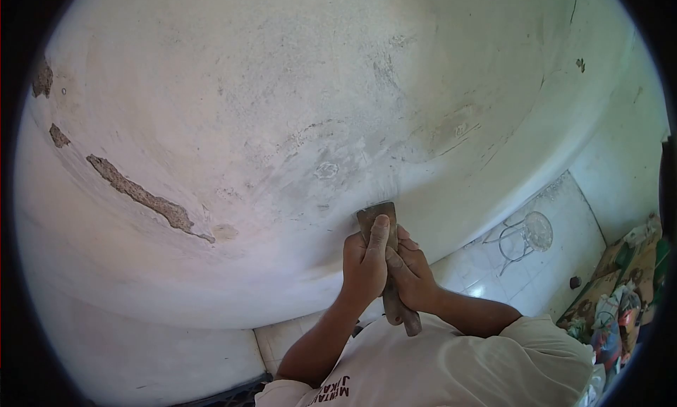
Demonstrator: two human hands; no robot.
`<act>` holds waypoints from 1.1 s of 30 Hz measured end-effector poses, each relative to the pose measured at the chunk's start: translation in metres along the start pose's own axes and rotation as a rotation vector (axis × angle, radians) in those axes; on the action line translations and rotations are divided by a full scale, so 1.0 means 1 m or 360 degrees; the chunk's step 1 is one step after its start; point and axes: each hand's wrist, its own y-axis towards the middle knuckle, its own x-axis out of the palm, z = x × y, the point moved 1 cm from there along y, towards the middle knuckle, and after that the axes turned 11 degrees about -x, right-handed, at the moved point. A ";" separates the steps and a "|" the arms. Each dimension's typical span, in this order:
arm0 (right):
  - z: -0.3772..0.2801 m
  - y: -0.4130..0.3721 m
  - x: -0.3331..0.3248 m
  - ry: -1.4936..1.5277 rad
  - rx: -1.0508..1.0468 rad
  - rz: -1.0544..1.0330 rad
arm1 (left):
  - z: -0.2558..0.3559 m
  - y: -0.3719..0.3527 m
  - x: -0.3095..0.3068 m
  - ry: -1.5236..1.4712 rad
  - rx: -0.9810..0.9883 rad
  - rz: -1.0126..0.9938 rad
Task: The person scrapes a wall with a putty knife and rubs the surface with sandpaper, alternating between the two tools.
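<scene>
Both my hands are together in front of a whitish plastered wall [296, 111], low in its middle. My left hand [364, 267] is wrapped around a putty knife [381, 214], its thumb lying along the broad, worn blade. The blade's wide edge points up at the wall, just below a grey smeared patch [324, 171]. Pressed against it from the other side, my right hand [416, 274] has its fingers closed on the same putty knife, thumb across it. Two handle ends [393, 312] stick out below my hands, side by side.
Broken plaster [141, 193] exposes rough material on the left of the wall. A crack [574, 2] runs at upper right. On the tiled floor [486, 269] stands a round-topped metal stool [537, 231]. Bags and cardboard [620, 301] are heaped at lower right.
</scene>
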 end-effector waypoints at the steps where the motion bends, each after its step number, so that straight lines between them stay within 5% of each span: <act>1: 0.000 0.000 0.001 -0.0008 -0.0022 0.0012 | 0.000 0.000 -0.001 0.0010 0.0011 -0.0007; 7: -0.002 0.012 0.006 -0.0297 -0.0315 0.0164 | 0.003 0.004 -0.002 0.0004 0.0093 -0.0038; 13: -0.037 0.040 -0.004 -0.0058 -0.0100 -0.0086 | 0.044 0.000 0.006 -0.0140 0.0313 -0.0114; 16: -0.010 0.022 0.010 0.0081 -0.0166 0.0069 | 0.031 -0.002 0.000 -0.0051 0.0176 -0.0079; 25: -0.018 0.001 0.006 0.0658 0.0458 0.0018 | 0.018 -0.008 -0.003 -0.0071 -0.0037 -0.0287; 33: -0.021 0.005 0.014 0.0369 0.0307 0.0132 | 0.017 -0.003 -0.005 -0.0016 0.0021 -0.0323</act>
